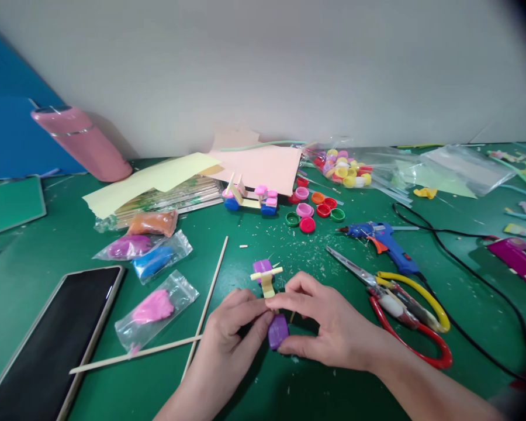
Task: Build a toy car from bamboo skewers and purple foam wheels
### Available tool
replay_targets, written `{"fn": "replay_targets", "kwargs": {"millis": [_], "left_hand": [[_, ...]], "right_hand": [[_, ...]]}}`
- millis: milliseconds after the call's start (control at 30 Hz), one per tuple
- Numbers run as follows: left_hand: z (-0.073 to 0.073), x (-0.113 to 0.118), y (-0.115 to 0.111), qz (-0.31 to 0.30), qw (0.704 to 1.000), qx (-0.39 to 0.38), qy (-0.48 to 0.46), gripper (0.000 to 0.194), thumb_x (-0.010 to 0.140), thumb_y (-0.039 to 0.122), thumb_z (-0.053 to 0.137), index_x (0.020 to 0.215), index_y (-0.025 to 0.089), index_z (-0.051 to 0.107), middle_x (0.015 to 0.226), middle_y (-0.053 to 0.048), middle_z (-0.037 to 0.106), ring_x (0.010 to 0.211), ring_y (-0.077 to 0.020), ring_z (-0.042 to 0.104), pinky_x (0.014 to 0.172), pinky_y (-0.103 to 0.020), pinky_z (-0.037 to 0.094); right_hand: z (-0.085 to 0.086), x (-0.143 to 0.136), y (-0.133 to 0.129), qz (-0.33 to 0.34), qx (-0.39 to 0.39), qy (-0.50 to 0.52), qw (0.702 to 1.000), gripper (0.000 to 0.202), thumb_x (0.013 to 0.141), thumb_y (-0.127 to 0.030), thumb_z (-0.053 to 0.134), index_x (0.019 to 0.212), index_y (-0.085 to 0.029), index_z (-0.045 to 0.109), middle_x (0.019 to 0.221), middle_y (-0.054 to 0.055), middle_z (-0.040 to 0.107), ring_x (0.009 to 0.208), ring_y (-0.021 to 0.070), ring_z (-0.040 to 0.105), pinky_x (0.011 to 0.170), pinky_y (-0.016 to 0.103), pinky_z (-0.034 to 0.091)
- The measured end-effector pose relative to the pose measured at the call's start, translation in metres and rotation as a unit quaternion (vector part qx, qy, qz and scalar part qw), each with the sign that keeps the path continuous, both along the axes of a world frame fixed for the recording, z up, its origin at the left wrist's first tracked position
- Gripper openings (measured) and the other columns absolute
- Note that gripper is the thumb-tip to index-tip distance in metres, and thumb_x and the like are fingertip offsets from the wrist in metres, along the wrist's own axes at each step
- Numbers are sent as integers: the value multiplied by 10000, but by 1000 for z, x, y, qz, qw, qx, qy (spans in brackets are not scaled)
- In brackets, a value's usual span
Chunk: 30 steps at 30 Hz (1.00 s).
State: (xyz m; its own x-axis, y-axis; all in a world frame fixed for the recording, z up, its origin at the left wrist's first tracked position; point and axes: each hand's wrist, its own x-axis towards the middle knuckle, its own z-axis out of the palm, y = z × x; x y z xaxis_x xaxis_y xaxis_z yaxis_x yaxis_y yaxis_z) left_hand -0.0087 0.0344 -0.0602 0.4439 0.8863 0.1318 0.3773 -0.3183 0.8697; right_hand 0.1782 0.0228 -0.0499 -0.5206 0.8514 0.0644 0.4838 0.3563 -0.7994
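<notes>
Between my hands, near the front of the table, is a small handmade toy vehicle. It has a pale yellow strip [267, 286] as its body, a short stick across the far end, and purple pieces [277, 332] at both ends. My left hand [239, 333] pinches it from the left at the middle. My right hand [322, 321] grips it from the right, index finger on the middle and thumb beside the near purple piece. The fingers hide the middle of the toy. Farther back stands a similar toy vehicle [249, 202] with blue wheels and pink parts.
Scissors [390, 301], a blue glue gun [383, 240] and its black cable lie right. Coloured bottle caps [304, 210] sit behind my hands. Bagged clay [155, 307], wooden sticks [210, 289] and a phone [56, 345] are left. A pink bottle [85, 143] leans at the back.
</notes>
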Motion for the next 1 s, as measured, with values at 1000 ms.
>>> {"fn": "replay_targets", "kwargs": {"millis": [1000], "left_hand": [[8,6,-7,14,998,-17,67,127,749,192,572,836,158,658,694,-37,548,699,-189,532,599,-304,443]], "right_hand": [[-6,-14,0,-84,46,75,993,153,826,-208,549,953,-203,635,827,21,535,705,121,537,619,230,451]]}}
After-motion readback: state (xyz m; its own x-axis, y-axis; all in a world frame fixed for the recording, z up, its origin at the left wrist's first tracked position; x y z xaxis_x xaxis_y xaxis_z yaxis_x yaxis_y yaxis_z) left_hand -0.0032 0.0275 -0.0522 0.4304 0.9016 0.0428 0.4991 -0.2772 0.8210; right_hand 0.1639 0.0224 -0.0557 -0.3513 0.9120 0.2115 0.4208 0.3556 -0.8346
